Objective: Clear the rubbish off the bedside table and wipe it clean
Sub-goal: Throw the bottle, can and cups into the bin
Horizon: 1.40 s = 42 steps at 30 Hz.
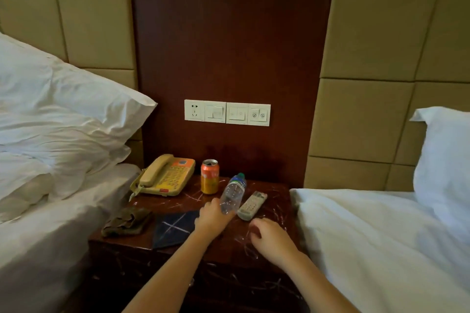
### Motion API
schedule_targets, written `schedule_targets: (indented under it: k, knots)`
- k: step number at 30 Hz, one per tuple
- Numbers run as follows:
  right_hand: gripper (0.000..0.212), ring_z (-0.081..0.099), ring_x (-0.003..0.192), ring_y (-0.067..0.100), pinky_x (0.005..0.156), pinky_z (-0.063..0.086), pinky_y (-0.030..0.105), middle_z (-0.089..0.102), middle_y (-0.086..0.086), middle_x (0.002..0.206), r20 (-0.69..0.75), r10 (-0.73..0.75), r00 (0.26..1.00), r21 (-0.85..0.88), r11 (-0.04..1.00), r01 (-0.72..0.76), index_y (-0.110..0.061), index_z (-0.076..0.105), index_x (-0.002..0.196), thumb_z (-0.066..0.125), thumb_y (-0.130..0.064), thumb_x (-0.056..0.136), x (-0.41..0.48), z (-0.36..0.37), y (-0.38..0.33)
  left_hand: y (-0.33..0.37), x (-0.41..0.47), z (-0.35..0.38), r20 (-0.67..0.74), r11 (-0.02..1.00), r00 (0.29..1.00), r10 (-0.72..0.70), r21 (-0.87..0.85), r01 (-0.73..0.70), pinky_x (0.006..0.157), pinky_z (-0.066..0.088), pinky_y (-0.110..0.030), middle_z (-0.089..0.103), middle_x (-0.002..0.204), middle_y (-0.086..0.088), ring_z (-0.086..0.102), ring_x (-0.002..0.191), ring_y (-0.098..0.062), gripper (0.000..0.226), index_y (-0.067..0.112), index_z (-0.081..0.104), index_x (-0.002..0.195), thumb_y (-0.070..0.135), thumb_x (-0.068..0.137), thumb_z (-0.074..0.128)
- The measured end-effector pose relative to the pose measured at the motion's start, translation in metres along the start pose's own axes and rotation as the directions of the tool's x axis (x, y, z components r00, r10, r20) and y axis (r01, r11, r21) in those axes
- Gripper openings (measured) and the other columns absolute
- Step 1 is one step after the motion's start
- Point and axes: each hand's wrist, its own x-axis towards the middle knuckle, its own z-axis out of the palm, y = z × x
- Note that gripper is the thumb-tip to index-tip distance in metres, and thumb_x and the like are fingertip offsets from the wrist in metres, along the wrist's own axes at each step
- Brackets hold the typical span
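Both hands were out over the bedside table (277, 201). The left hand (215, 216) was curled round the bottom end of a clear plastic bottle (232, 193), and the right hand (269, 234) held nothing, its fingers loosely bent, just short of the near end of a remote control (251, 204). Whether the right hand's fingertips touched the wood could not be told.

The bottle was tilted. Its long axis ran from the left hand up and away towards the right, so the green cap was the far end and sat above the table's middle. It looked empty or nearly so, and appeared to be lifted clear of the top, though the hand hid its base.

The other obvious piece of rubbish, an opened orange drink can (209, 176), stood upright towards the back of the table. It was just beside a yellow telephone (165, 176) and just left of the bottle's neck. From the hands it lay straight ahead and slightly left, beyond the left hand. That hand was the nearer one, but it was occupied. The free right hand would probably have had to cross in front of the bottle to take the can, or wait until the bottle was out of the way.

At the near left lay a crumpled olive cloth (127, 220), with a dark blue cloth (173, 229) beside it that reached partly under the left wrist. Either could likely have served for wiping the scratched, streaked top once the rubbish was off.
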Motion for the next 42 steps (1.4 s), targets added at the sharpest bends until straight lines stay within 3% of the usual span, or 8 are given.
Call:
schedule_targets:
  k: [13, 21, 23, 26, 30, 36, 39, 42]
  knots:
    - [0.024, 0.061, 0.094, 0.016, 0.078, 0.049, 0.032, 0.063, -0.003, 0.108, 0.020, 0.044, 0.999, 0.084, 0.995, -0.045, -0.027, 0.058, 0.113, 0.047, -0.029, 0.092, 0.070, 0.005, 0.003, 0.014, 0.065, 0.032, 0.065, 0.984, 0.989, -0.132, 0.128, 0.122, 0.104, 0.028, -0.047, 0.044, 0.137, -0.009, 0.039, 0.128, -0.029, 0.072, 0.016, 0.034, 0.134, 0.061, 0.082, 0.052]
    - [0.033, 0.060, 0.103, 0.019, 0.089, 0.050, 0.037, 0.063, 0.002, 0.111, -0.039, 0.168, 0.985, 0.221, 0.963, -0.155, -0.017, 0.054, 0.125, 0.046, -0.034, 0.097, 0.073, -0.021, -0.014, 0.020, 0.043, -0.009, 0.105, 0.941, 0.994, -0.023, -0.335, 0.057, 0.097, 0.044, -0.040, 0.066, 0.100, 0.001, 0.062, 0.097, -0.018, 0.059, 0.016, 0.060, 0.106, 0.059, 0.066, 0.063]
    - [0.055, 0.055, 0.117, 0.025, 0.096, 0.046, 0.037, 0.058, 0.010, 0.124, -0.023, 0.298, 0.954, 0.444, 0.858, -0.257, -0.012, 0.044, 0.136, 0.050, -0.048, 0.094, 0.072, -0.029, -0.030, 0.019, 0.021, -0.026, 0.106, 0.837, 0.991, 0.086, -0.548, -0.014, 0.083, 0.051, -0.029, 0.066, 0.088, 0.001, 0.063, 0.083, -0.013, 0.035, 0.016, 0.064, 0.096, 0.043, 0.073, 0.068]
    - [0.081, 0.057, 0.113, 0.026, 0.098, 0.047, 0.040, 0.053, 0.013, 0.134, 0.199, 0.385, 0.901, 0.815, 0.446, -0.371, -0.013, 0.032, 0.143, 0.061, -0.058, 0.083, 0.062, -0.037, -0.058, 0.010, -0.015, -0.056, 0.152, 0.757, 0.981, 0.124, -0.654, 0.006, 0.069, 0.049, -0.021, 0.063, 0.097, 0.002, 0.059, 0.088, -0.011, 0.025, 0.016, 0.056, 0.115, 0.024, 0.091, 0.060]
    - [0.073, 0.064, 0.091, 0.018, 0.081, 0.048, 0.038, 0.064, 0.005, 0.115, 0.261, 0.294, 0.919, 0.934, 0.162, -0.317, -0.020, 0.037, 0.136, 0.072, -0.048, 0.078, 0.039, -0.027, -0.099, -0.033, -0.057, -0.096, 0.240, 0.741, 0.967, 0.082, -0.664, 0.102, 0.093, 0.044, -0.039, 0.059, 0.123, -0.004, 0.055, 0.113, -0.020, 0.046, 0.020, 0.047, 0.126, 0.032, 0.086, 0.066]
    - [0.058, 0.060, 0.105, 0.017, 0.081, 0.045, 0.034, 0.061, -0.001, 0.117, 0.274, 0.140, 0.952, 0.933, 0.203, -0.298, -0.023, 0.042, 0.127, 0.074, -0.030, 0.080, 0.007, 0.043, -0.169, -0.117, -0.111, -0.138, 0.225, 0.908, 0.974, 0.009, -0.409, 0.086, 0.089, 0.046, -0.034, 0.063, 0.111, 0.002, 0.061, 0.100, -0.015, 0.077, 0.017, 0.042, 0.124, 0.037, 0.060, 0.080]
    - [0.053, 0.058, 0.090, 0.006, 0.074, 0.045, 0.024, 0.061, -0.008, 0.101, 0.297, 0.031, 0.954, 0.919, 0.264, -0.294, -0.019, 0.042, 0.126, 0.072, -0.017, 0.083, -0.015, 0.087, -0.197, -0.156, -0.139, -0.139, 0.156, 0.922, 0.988, -0.021, -0.378, 0.079, 0.069, 0.051, -0.014, 0.058, 0.102, 0.002, 0.059, 0.086, -0.005, 0.061, 0.012, 0.039, 0.118, 0.012, 0.071, 0.079]
    - [0.044, 0.056, 0.077, 0.000, 0.056, 0.042, 0.007, 0.059, -0.006, 0.091, 0.298, -0.042, 0.954, 0.903, 0.334, -0.268, -0.016, 0.045, 0.115, 0.071, -0.003, 0.081, -0.037, 0.137, -0.219, -0.205, -0.164, -0.129, 0.051, 0.944, 0.998, -0.041, -0.324, 0.056, 0.073, 0.052, -0.016, 0.058, 0.103, -0.001, 0.057, 0.086, -0.004, 0.071, 0.012, 0.042, 0.115, 0.026, 0.057, 0.079]
